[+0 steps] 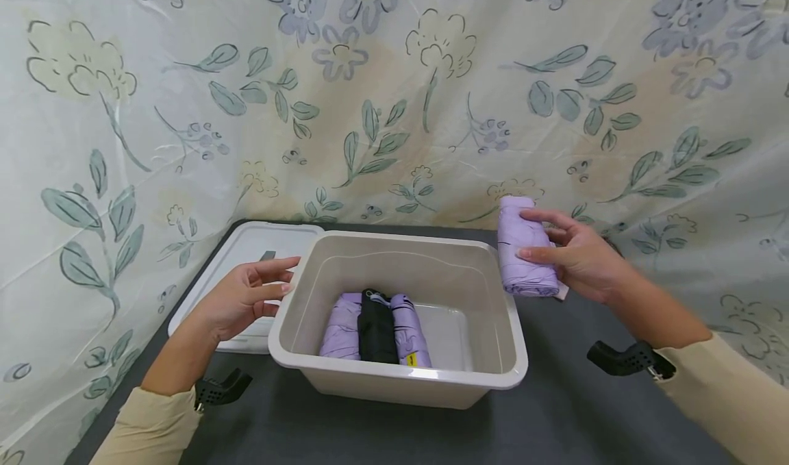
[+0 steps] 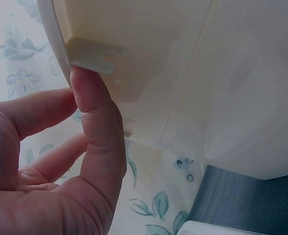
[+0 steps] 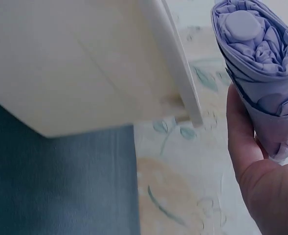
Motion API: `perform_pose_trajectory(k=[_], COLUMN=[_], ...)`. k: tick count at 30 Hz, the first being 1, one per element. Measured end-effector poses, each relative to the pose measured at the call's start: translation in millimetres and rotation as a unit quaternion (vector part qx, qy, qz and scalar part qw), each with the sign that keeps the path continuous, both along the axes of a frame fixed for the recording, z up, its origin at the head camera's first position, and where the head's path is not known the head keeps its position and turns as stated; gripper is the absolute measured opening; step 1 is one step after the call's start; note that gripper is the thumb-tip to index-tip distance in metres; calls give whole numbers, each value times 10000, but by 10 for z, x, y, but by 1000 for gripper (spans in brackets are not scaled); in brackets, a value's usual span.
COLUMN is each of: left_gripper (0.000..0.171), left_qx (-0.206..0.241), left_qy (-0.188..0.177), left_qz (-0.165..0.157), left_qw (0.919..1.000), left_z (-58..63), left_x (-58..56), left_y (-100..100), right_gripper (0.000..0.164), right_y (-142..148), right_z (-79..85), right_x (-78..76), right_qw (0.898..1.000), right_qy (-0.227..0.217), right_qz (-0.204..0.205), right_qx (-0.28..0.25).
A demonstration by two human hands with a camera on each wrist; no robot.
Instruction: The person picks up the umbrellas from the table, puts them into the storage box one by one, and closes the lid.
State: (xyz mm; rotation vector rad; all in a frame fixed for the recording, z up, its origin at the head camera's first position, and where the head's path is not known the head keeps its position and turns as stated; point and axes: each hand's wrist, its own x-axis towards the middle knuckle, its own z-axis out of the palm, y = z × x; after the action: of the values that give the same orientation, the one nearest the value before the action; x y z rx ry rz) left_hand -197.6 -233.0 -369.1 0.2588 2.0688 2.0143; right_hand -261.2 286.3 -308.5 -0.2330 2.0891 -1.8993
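A beige plastic bin [image 1: 394, 381] stands on the dark table. Inside lie two folded lavender umbrellas, one on the left [image 1: 342, 328] and one on the right [image 1: 408, 324], with a black folded one [image 1: 377, 328] between them. My right hand [image 1: 579, 253] holds another lavender folded umbrella [image 1: 524, 246] upright above the bin's right rim, thumb and fingers around it. A white round end [image 3: 243, 25] of it shows in the right wrist view. My left hand [image 1: 253, 294] has its fingertips at the bin's left rim, one tip [image 2: 87, 81] under a small tab on the rim's underside.
A white lid [image 1: 246, 246] lies flat on the table behind the left hand, partly covered by the bin. Floral cloth [image 1: 431, 109] hangs close behind the table and along its left side. Black straps [image 1: 629, 361] are on both wrists.
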Motion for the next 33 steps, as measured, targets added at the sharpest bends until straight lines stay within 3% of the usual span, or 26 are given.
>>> perform_pose_trajectory(k=[10,16,33], left_gripper=[54,55,52], left_qx=[80,87,65], left_qy=[-57,-36,52], left_qz=[-58,-93,-132], left_qw=[9999,9999,9999], left_z=[-8,-11,-35], left_x=[-1,2,1], left_y=[22,31,7], right_gripper=[68,69,70], right_y=[-378,-576,-992], right_z=[30,45,64], right_x=[196,281,251], right_qw=[9997,9993,9946], right_qy=[-124,-362,-887], right_qz=[185,94,459], right_qx=[-43,18,281])
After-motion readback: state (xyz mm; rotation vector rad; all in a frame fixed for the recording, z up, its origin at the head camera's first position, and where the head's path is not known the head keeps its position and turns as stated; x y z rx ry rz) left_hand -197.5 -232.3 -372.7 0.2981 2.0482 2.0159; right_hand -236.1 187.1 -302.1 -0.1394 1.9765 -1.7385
